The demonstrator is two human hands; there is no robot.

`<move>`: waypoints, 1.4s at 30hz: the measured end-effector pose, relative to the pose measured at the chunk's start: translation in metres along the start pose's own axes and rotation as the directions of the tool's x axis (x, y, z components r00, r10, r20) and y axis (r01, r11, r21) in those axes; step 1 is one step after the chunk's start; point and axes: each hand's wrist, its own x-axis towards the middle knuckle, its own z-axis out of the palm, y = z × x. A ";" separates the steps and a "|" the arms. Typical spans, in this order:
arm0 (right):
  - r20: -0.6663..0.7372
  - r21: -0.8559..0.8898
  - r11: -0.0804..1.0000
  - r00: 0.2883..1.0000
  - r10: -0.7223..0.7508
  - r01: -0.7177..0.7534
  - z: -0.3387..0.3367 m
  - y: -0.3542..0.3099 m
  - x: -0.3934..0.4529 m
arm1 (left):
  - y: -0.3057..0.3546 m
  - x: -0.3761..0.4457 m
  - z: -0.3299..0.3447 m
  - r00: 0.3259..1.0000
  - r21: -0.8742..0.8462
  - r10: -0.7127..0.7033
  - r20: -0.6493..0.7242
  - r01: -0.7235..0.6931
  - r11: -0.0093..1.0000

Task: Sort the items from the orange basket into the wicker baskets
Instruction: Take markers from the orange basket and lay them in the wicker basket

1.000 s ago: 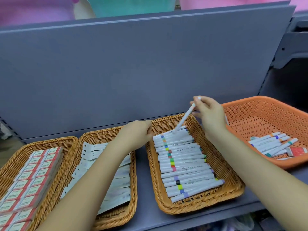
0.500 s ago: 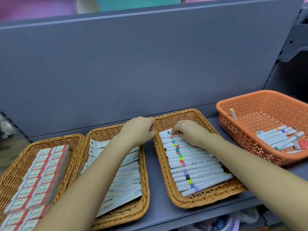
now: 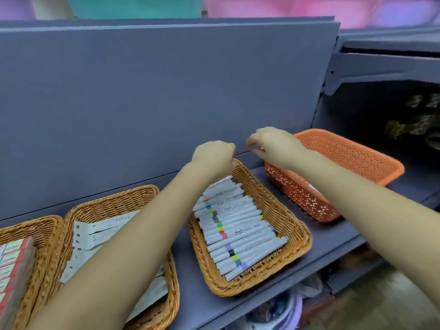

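Markers (image 3: pixel 234 228) fill the right wicker basket (image 3: pixel 298 236); left hand (image 3: pixel 213 157) clenched at its far rim, right hand (image 3: pixel 277 145), fingers loosely curled, grasping nothing, before the orange basket (image 3: pixel 357 158).

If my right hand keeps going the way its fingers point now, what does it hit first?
The right hand points its loosely curled fingers left, holding nothing. The first thing in that line looks like the left hand, which grips the far rim of the marker basket; depth between them is unclear.
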 end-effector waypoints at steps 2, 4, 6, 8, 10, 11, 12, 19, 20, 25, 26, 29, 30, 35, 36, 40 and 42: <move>0.006 -0.019 0.998 0.998 0.058 -0.058 -0.008 0.024 -0.009 | 0.020 0.009 0.003 0.999 -0.027 0.022 0.030 -0.021 0.999; 0.017 -0.027 0.994 0.995 0.103 -0.102 -0.011 0.048 -0.019 | 0.040 0.018 0.008 0.998 -0.051 0.034 0.062 -0.031 0.998; 0.035 -0.014 0.992 0.992 0.125 -0.125 -0.008 0.071 -0.029 | 0.057 0.029 0.013 0.997 -0.068 0.033 0.067 -0.028 0.997; 0.063 -0.013 0.993 0.991 0.122 -0.121 -0.002 0.094 -0.036 | 0.070 0.040 0.017 0.998 -0.080 0.010 0.055 -0.006 0.997; 0.095 -0.015 0.995 0.990 0.101 -0.100 0.004 0.115 -0.039 | 0.080 0.051 0.020 0.998 -0.099 -0.031 0.055 0.036 0.994; 0.111 -0.009 0.996 0.990 0.087 -0.086 0.007 0.125 -0.040 | 0.085 0.057 0.021 0.997 -0.101 -0.053 0.061 0.059 0.993; 0.127 -0.006 0.998 0.989 0.070 -0.069 0.009 0.135 -0.041 | 0.089 0.062 0.022 0.995 -0.097 -0.071 0.066 0.077 0.992; 0.176 0.034 0.998 0.983 -0.058 0.053 0.022 0.195 -0.044 | 0.125 0.090 0.022 0.991 -0.071 -0.118 0.063 0.122 0.990; 0.180 0.048 0.997 0.982 -0.066 0.058 0.023 0.202 -0.044 | 0.132 0.093 0.021 0.993 -0.096 -0.102 0.054 0.107 0.990; 0.213 0.103 0.992 0.973 -0.091 0.070 0.031 0.226 -0.044 | 0.166 0.111 0.025 0.996 -0.278 0.005 0.088 0.020 0.961; 0.222 0.110 0.992 0.971 -0.091 0.068 0.032 0.228 -0.045 | 0.171 0.115 0.028 0.994 -0.301 0.014 0.108 0.019 0.953; 0.239 0.120 0.991 0.967 -0.090 0.062 0.037 0.235 -0.046 | 0.182 0.128 0.038 0.987 -0.314 0.046 0.156 0.006 0.949; 0.238 0.127 0.990 0.968 -0.083 0.054 0.038 0.237 -0.046 | 0.186 0.132 0.041 0.983 -0.316 0.058 0.174 0.000 0.949; 0.239 0.137 0.990 0.971 -0.020 -0.013 0.047 0.243 -0.048 | 0.203 0.151 0.055 0.946 -0.228 0.069 0.315 0.005 0.974; 0.248 0.126 0.992 0.969 -0.006 -0.026 0.050 0.242 -0.047 | 0.206 0.155 0.058 0.935 -0.194 0.062 0.349 0.007 0.981; 0.280 0.081 0.996 0.960 0.021 -0.045 0.060 0.240 -0.043 | 0.217 0.162 0.067 0.899 -0.155 0.045 0.436 0.026 0.988; 0.308 0.048 0.998 0.951 0.023 -0.040 0.063 0.239 -0.042 | 0.222 0.161 0.072 0.881 -0.163 0.055 0.470 0.025 0.986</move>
